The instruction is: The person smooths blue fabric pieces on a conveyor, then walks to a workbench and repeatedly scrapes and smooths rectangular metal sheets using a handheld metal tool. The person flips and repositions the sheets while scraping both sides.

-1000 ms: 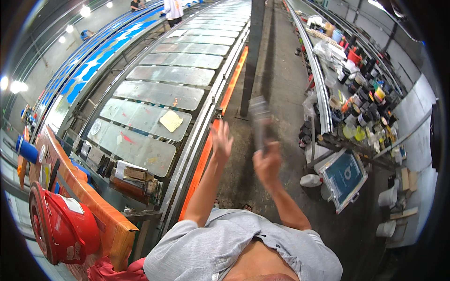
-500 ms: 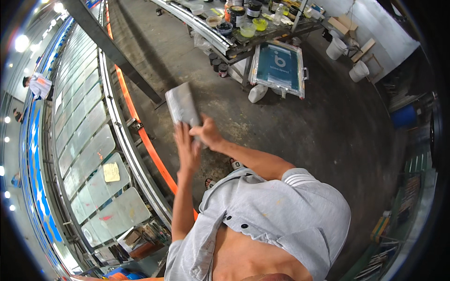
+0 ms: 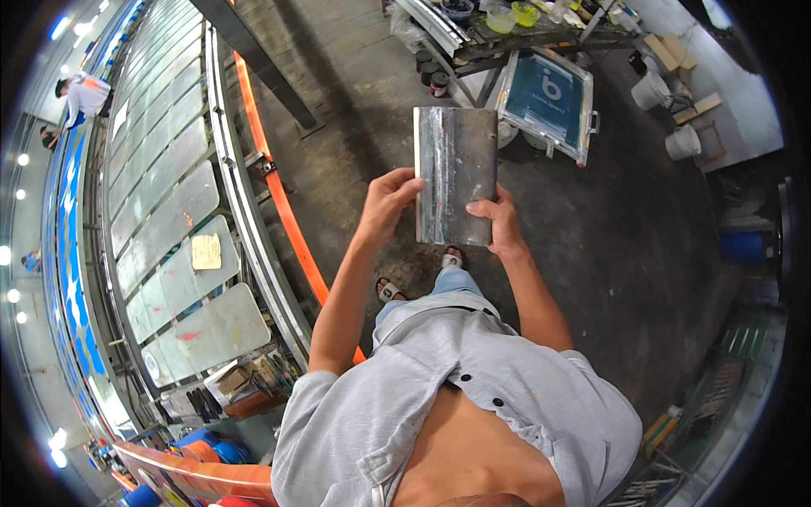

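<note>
Workshop seen from above. The left hand (image 3: 390, 196) and right hand (image 3: 498, 221) gripped the two long edges of a flat grey metal plate (image 3: 454, 176), fingers curled round it, held out over the dark, stained concrete floor (image 3: 642, 253). To the left ran a long printing table (image 3: 169, 211) with glass panels and an orange rail (image 3: 279, 203); a framed blue screen (image 3: 547, 100) leaned near white buckets (image 3: 667, 114)
</note>
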A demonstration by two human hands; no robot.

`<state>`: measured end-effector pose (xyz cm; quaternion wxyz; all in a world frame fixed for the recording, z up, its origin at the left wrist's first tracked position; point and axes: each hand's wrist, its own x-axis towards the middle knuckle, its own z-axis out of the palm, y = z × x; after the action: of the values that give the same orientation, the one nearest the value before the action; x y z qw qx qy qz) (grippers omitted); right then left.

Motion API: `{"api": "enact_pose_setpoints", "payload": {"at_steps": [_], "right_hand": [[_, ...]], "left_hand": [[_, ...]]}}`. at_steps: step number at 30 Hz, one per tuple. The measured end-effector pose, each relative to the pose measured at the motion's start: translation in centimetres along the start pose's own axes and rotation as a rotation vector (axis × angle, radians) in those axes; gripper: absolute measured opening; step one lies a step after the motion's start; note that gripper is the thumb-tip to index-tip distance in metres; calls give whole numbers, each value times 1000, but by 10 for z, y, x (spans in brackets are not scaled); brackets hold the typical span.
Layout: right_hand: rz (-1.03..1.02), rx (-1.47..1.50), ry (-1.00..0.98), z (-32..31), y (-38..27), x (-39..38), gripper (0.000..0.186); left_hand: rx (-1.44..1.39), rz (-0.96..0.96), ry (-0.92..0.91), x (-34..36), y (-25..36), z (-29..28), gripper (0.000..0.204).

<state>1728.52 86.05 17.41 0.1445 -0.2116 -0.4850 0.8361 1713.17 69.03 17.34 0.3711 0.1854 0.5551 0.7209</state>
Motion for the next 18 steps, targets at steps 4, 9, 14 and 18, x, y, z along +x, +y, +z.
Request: {"api": "enact_pose_setpoints", "payload": {"at_steps": [4,9,14,18], "right_hand": [[8,22,50,-18,-19,-5,39],[-60,30,206,-55,-46,4,38],[93,168,176,-124,-88,-4,34],[181,492,167,-171,-92,-6,31]], "left_hand": [[29,-22,53,19,3,38,24],[158,-53,46,61,-7,92,23],[-172,-214,-160,95,-14,151,28],[-252,-297,-354,130,-29,193,22]]}}
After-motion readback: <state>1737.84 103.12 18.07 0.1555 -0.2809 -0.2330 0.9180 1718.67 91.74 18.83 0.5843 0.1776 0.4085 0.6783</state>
